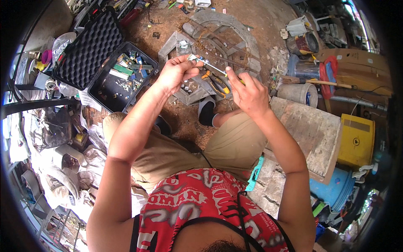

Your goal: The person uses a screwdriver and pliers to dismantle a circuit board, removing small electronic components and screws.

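Note:
My left hand (177, 73) pinches a small pale part (192, 57) with a bit of green on it, too small to name for certain. In my right hand (250, 93) is a screwdriver (215, 67), gripped by its yellow handle with the index finger stretched along it. Its thin metal shaft points left, and the tip meets or nearly meets a small bluish piece beside the left fingers. Below the shaft, pliers (219, 86) with orange and black handles lie on a grey frame (247, 40) on the ground.
At the left stands an open black case (138, 90) with a foam-lined lid (90, 48), holding circuit boards (121, 71) and small pieces. A wooden board (308, 130), yellow box (357, 140), blue container (336, 189) and grey bucket (294, 93) stand at the right. Plastic bags and scrap crowd the left.

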Motion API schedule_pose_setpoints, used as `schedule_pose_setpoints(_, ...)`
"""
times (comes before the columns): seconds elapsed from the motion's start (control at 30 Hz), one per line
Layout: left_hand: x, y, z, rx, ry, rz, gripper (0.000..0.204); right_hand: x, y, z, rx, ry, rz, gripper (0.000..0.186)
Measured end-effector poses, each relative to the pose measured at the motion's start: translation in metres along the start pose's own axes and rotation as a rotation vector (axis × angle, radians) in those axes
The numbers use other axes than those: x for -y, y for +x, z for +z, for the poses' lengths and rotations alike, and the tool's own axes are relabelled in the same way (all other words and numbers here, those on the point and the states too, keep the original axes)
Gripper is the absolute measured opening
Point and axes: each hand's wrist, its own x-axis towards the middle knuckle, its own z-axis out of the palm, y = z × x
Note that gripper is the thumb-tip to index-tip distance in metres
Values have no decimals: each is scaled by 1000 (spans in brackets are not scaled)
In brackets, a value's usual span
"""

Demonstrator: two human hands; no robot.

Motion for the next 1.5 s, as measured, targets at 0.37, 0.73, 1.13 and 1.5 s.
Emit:
schedule_pose_setpoints(0.37,-9,1,-1,-27,420,133,21,11,58,-48,251,13,-19,33)
schedule_pose_setpoints(0.73,-10,4,-11,54,0,-75,8,10,9,-11,29,98,84,39)
schedule_pose_setpoints(1.13,11,5,-3,143,638,211,26,-14,2,-8,123,540,286,36)
schedule_pose_setpoints(1.5,-6,-20,14,407,427,-122,32,2,26,34,120,818,117,23)
